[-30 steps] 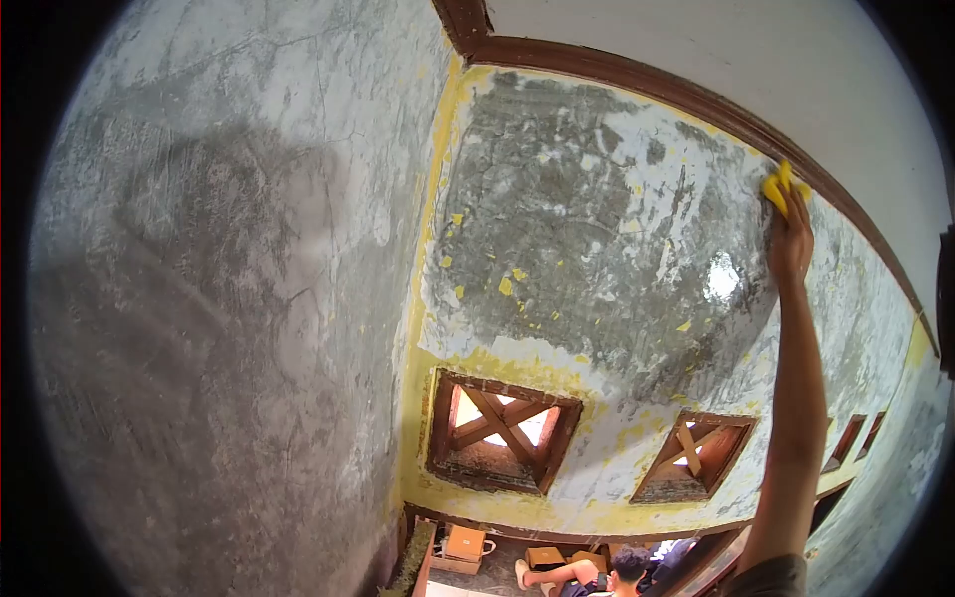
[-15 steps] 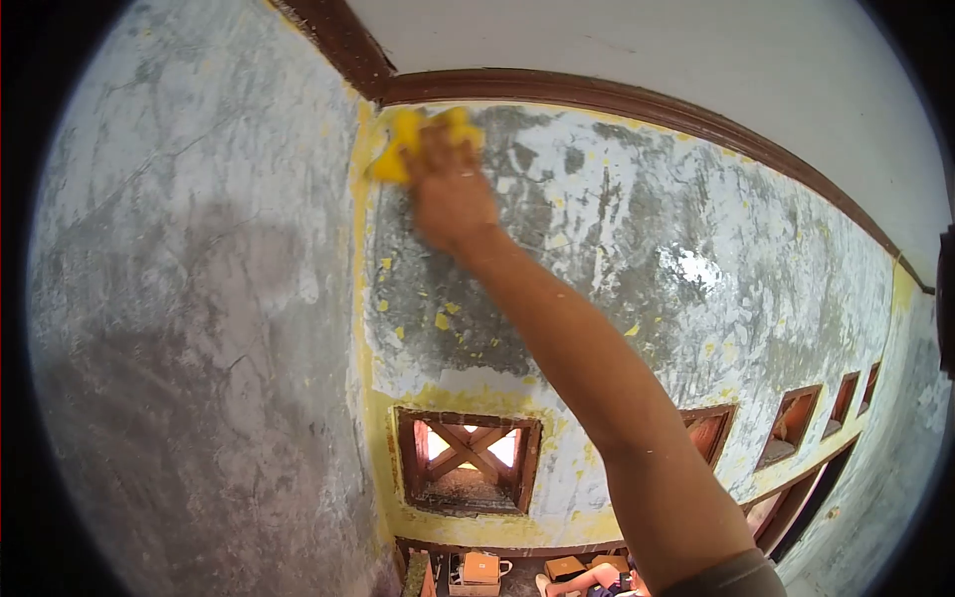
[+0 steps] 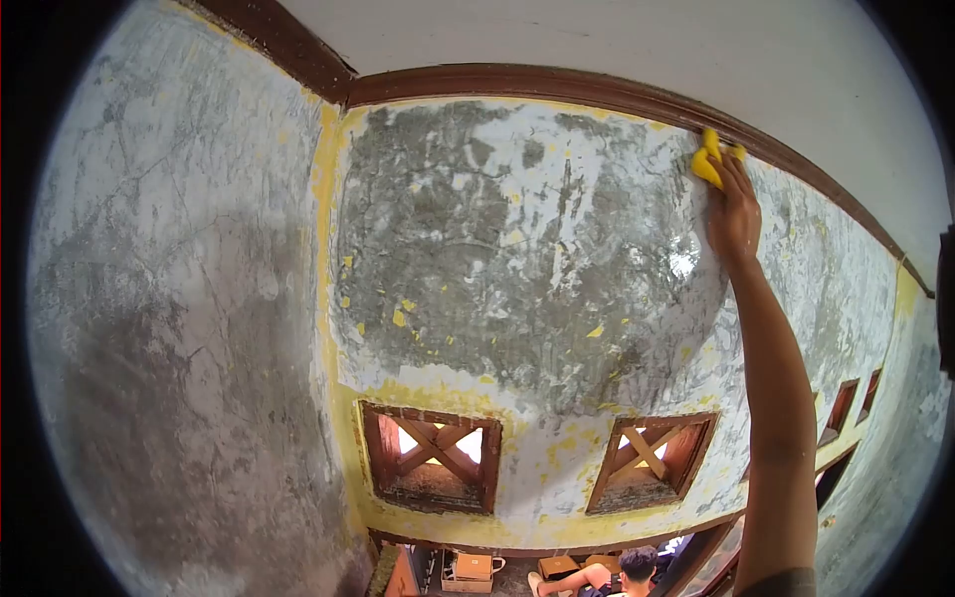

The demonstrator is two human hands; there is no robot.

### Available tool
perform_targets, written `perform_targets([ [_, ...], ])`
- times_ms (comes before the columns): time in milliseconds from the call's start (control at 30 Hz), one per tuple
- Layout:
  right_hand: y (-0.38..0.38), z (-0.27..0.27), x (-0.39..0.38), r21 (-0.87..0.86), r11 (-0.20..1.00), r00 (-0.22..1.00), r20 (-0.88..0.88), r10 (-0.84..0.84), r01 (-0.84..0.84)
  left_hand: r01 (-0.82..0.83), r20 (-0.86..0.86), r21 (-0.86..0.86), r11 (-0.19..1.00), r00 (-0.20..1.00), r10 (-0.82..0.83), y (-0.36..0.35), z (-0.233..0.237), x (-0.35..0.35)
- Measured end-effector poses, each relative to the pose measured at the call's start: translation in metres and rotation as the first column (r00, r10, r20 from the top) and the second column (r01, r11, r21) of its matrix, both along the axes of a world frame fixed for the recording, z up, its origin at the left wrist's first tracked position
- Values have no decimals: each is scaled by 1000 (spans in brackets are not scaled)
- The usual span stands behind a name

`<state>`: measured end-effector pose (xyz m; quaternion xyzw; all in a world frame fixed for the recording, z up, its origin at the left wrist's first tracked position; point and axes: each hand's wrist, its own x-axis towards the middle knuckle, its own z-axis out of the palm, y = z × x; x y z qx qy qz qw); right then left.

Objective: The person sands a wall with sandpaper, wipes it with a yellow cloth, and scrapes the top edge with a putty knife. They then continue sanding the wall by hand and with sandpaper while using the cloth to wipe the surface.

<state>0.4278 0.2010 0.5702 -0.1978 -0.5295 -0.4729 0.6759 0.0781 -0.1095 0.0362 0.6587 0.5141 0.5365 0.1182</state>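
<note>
My right hand is raised high at the right of the view, its fingers closed over a yellow cloth. The cloth is bunched and pressed against the upper part of the wall, just under the brown wooden trim. Part of the cloth is hidden behind the fingers. Grey and white patches cover the wall, with yellow paint flakes scattered on it. My left hand is out of view.
A white ceiling meets the trim above. Lower down are a cross-braced vent opening and a second vent opening. Below, a person sits near cardboard boxes. Another wall rises at the left.
My right hand has swept the yellow cloth rightward along the top of the wall, from the left corner to the right side. The second vent and the seated person now show more fully.
</note>
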Motion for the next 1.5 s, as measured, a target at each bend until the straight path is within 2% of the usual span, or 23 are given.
perform_targets([
  [67,0,-4,0,-11,1000,999,-31,26,-26,-160,-245,253,954,943,223,6,52,-2],
  [100,-3,-6,-2,-25,999,998,-59,33,-35,-184,-277,426,886,906,321,26,77,-13],
  [133,-3,-7,-3,-24,998,997,-63,53,-55,-368,-49,354,860,911,409,44,96,-17],
  [167,-2,-6,-3,-27,998,996,-70,54,-56,-440,-25,446,780,865,502,41,185,8],
  [200,-1,-7,-3,-33,998,996,-75,53,-56,-425,-83,538,728,833,547,56,231,3],
  [267,1,-7,0,-25,997,995,-69,70,-72,-248,-34,889,385,803,595,97,341,16],
  [333,2,-10,1,-16,997,995,-54,78,-79,-176,-37,935,307,815,579,135,429,40],
  [467,5,-20,6,16,995,994,-32,101,-100,-8,-65,995,95,671,739,221,518,109],
  [600,7,-18,10,19,992,992,-9,123,-123,-29,-83,992,123,587,805,260,539,163],
  [700,12,-19,11,41,991,992,3,128,-128,-217,-46,961,173,490,870,251,535,148],
  [767,16,-20,11,44,988,989,-5,146,-146,-394,72,915,84,365,928,242,528,109],
  [833,17,-16,9,102,986,991,-14,136,-134,-503,86,856,123,372,924,236,532,100],
  [933,18,-16,3,119,988,993,-54,102,-95,-470,60,870,150,402,914,254,540,153],
  [967,18,-14,3,143,987,993,-83,83,-70,-350,-41,911,218,450,892,257,538,177],
  [1000,20,-14,5,144,987,994,-74,82,-70,-328,-10,929,168,434,901,266,540,190],
  [1067,22,-15,6,146,985,994,-46,103,-95,-325,30,938,118,415,909,267,541,184],
  [1133,23,-17,9,153,981,991,-35,128,-122,-226,-74,962,153,324,943,247,542,148],
  [1167,23,-17,9,151,981,991,-41,130,-123,-276,7,959,59,234,972,247,542,122],
  [1233,24,-16,8,158,981,991,-49,125,-115,-412,-44,895,171,300,953,229,544,98],
  [1333,23,-16,4,128,988,991,-90,96,-84,-494,76,859,135,385,920,253,545,153],
  [1367,20,-16,3,89,993,991,-103,84,-75,-356,9,917,180,470,882,259,542,173],
  [1400,21,-14,5,95,992,991,-102,92,-82,-254,-33,955,153,421,907,269,542,190],
  [1500,24,-15,7,128,986,994,-15,111,-109,-182,-73,972,148,364,928,263,542,170],
])
